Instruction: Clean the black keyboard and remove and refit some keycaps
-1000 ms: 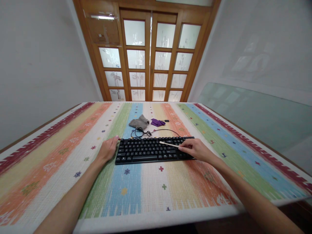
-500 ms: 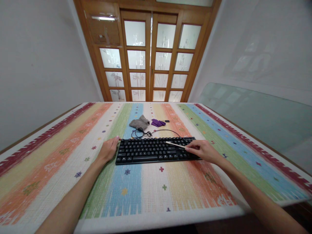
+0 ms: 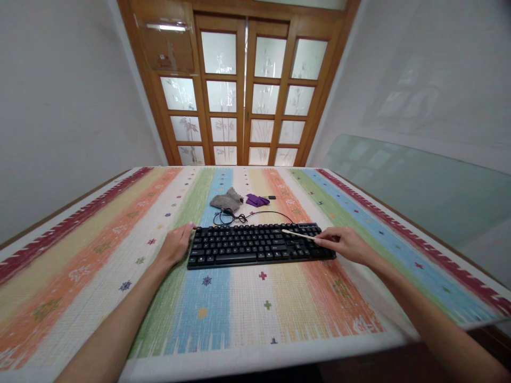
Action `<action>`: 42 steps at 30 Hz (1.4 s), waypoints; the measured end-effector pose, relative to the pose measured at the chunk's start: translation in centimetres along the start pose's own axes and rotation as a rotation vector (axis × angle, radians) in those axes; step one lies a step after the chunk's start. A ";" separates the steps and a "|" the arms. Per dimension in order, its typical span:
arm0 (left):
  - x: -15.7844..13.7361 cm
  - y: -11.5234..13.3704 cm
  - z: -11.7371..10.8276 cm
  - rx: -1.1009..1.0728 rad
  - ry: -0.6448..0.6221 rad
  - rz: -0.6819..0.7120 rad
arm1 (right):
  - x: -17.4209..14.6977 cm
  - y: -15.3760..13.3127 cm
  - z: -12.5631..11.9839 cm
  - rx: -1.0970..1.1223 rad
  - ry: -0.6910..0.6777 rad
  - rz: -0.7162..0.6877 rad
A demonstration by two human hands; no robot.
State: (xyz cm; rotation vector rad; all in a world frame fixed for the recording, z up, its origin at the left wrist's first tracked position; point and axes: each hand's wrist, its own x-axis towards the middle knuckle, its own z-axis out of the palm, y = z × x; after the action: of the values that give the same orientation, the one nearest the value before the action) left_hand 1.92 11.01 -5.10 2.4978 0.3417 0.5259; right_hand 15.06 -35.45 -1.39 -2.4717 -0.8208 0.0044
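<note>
A black keyboard (image 3: 239, 246) lies across the tablecloth in front of me. My left hand (image 3: 178, 243) is closed at its left end, fingertips against the upper left corner; part of the grip is hidden. Between the thumb and fingers of my right hand (image 3: 339, 243) is a thin white cotton swab (image 3: 299, 234). Its tip points left, over the keys right of the main letter block; whether it touches them I cannot tell. The right hand hovers at the keyboard's right end.
Behind the keyboard lie its looped black cable (image 3: 271, 212), a grey cloth (image 3: 226, 201) and a folded purple cloth (image 3: 256, 200) with a small black piece (image 3: 272, 197) beside it. A striped tablecloth (image 3: 247, 303) covers the table. Wooden glazed doors (image 3: 244, 96) stand beyond.
My right hand and the cotton swab have shifted right along the keyboard. My left hand stays at the left end. The view has moved slightly.
</note>
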 end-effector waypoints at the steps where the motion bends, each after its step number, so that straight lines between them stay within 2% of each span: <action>1: 0.0 0.0 0.0 0.000 -0.002 -0.002 | 0.0 0.0 -0.1 0.011 -0.001 -0.004; 7: 0.0 -0.3 0.1 -0.014 0.013 0.030 | 1.5 -1.9 0.1 0.215 0.081 -0.032; 14: 0.0 -0.2 0.0 -0.022 0.006 0.015 | 5.0 -6.0 2.9 0.345 -0.012 -0.042; 21: 0.0 -0.4 0.1 -0.033 -0.013 0.008 | 8.3 -8.1 6.1 0.420 -0.089 -0.105; 28: 0.0 -0.3 0.1 -0.040 -0.006 0.028 | 8.8 -9.7 7.2 0.388 -0.113 -0.139; 36: 0.1 -0.5 0.2 -0.025 -0.023 0.019 | 9.3 -9.6 7.9 0.433 -0.122 -0.156; 42: 0.0 -0.3 0.1 -0.010 -0.025 0.016 | 9.9 -10.9 9.5 0.428 -0.107 -0.198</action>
State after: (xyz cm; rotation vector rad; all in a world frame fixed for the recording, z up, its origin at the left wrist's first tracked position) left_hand 1.92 11.25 -5.34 2.4968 0.3085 0.5016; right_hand 15.52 -17.97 -2.64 -1.9964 -0.9916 0.2206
